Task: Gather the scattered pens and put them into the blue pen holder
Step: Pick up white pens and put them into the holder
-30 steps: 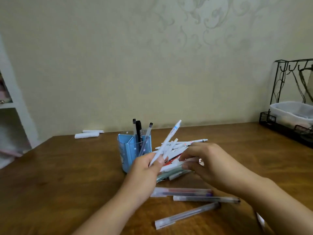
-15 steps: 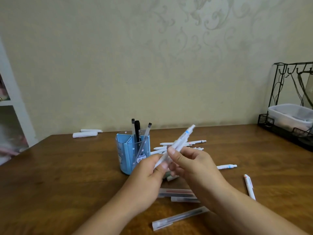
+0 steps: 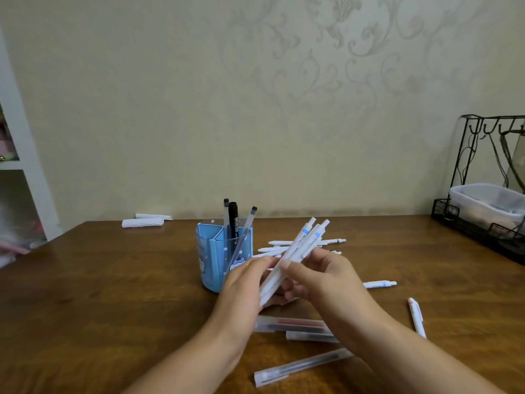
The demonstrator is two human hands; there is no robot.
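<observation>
The blue pen holder [image 3: 211,261] stands mid-table with three pens upright in it. Just right of it, my left hand [image 3: 244,288] and my right hand [image 3: 318,275] together grip two white pens [image 3: 295,251], tilted up to the right. More white pens [image 3: 289,245] lie in a pile behind my hands. Single white pens lie to the right [image 3: 379,284] and far right [image 3: 417,317]. Frosted clear pens lie in front: two below my hands [image 3: 292,325], one near the table's front [image 3: 302,365].
A black wire rack [image 3: 483,223] with a clear plastic box [image 3: 485,203] stands at the right table edge. Two white rolled papers [image 3: 143,222] lie at the back left. A white shelf [image 3: 17,166] stands at far left. The wall runs behind the table.
My right hand has left the pile and brought a second white pen beside the one in my left hand. Both hands now hold the pair together. The view has shifted down slightly.
</observation>
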